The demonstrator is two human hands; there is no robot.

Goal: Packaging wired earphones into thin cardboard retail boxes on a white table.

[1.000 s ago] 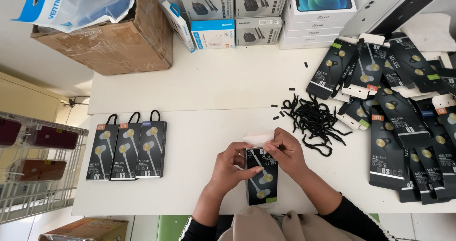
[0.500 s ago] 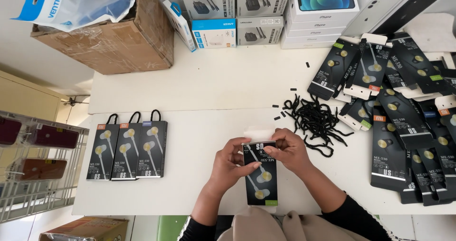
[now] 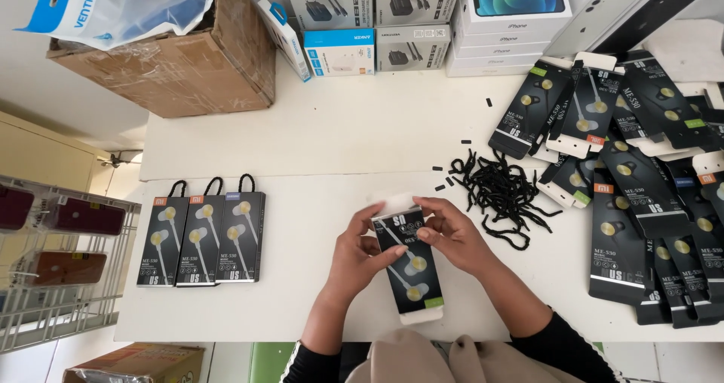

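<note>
Both hands noted: my left hand and right hand grip one black earphone box from either side, tilted, just above the white table. Right of it: heap of black cord loops, then a pile of matching boxes. Left: three finished boxes in a row.

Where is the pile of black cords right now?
In the head view, the pile of black cords lies on the white table, right of centre, just beyond the right hand.

left hand, right hand, both gripping
</note>
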